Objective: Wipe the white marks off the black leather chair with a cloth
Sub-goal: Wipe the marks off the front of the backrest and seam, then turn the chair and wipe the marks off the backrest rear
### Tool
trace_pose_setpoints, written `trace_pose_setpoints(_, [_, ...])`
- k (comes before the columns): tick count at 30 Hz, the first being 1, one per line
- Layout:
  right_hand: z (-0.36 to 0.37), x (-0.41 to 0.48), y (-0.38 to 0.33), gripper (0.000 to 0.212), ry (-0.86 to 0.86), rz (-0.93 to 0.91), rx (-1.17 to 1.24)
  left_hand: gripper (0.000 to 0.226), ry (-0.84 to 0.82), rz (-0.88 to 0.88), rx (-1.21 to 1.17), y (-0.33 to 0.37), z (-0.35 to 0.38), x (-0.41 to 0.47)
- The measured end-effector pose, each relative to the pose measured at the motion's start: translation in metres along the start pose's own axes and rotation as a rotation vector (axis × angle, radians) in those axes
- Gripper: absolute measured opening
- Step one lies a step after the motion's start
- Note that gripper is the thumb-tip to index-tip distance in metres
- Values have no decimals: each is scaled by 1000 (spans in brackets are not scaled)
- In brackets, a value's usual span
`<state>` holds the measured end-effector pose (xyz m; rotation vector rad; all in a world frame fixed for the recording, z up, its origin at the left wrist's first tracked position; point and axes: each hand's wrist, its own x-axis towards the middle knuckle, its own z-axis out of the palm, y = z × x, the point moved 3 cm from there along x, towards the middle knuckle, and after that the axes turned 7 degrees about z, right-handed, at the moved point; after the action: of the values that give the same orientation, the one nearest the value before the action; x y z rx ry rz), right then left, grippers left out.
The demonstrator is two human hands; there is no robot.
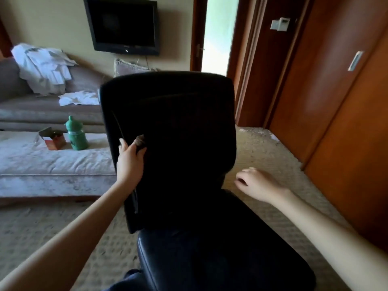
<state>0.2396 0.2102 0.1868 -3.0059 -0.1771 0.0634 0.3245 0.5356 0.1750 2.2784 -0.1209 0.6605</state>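
Though standing right in the middle of the frame, hard to read: black leather chair (168,122), backrest almost pure black with no surface detail to make out, seat shiny only at the near left corner and cut off by the lower edge. No telling from here about any marks on the leather.

At the left edge of the backrest, left hand (130,162) laid against the leather, thumb and fingers closed on a small brownish wad, apparently the cloth (139,141). Mostly hidden by the fingers, so shape unclear.

To the right of the chair, right hand (256,183) over the carpet (273,148), apart from the chair, fingers loosely curled, holding nothing. Both forearms cut off at the lower corners.

In the left middle, green bottle (75,133) just beside a small reddish box (53,140) on a pale cushion; box blurred, contents not to tell. In the upper left, dark television (123,26) on the wall and white clothes (42,66) heaped on a sofa (12,80). Along the right side, brown wooden doors (336,101).
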Motion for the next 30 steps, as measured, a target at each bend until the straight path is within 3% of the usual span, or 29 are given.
trace_pose_setpoints(8, [41, -32, 48, 35, -102, 122, 47, 39, -172, -69, 149, 13, 14, 52])
trace_pose_setpoints(11, [47, -33, 43, 32, -45, 102, 119, 39, -226, 50, 134, 39, 50, 30])
trace_pose_setpoints(16, [57, -24, 24, 27, 10, 275, 845, 36, -484, 329, -47, 100, 124, -59])
trace_pose_setpoints(18, [59, -25, 14, 17, 30, 323, 1080, 33, -546, 362, -155, 116, 138, -86])
trace_pose_setpoints(21, [61, -38, 11, 19, 35, 354, 1274, 40, -650, 298, -325, 127, 152, -112])
trace_pose_setpoints(25, [79, -60, 34, 16, -28, 431, 1447, 71, -751, 281, -350, 127, 178, -142])
trace_pose_setpoints(27, [95, -75, 51, 12, 7, 471, 1385, 73, -834, 273, -266, 124, 194, -164])
trace_pose_setpoints(30, [135, -99, 82, 11, 95, 440, 777, 64, -1015, 264, -24, 114, 211, -208])
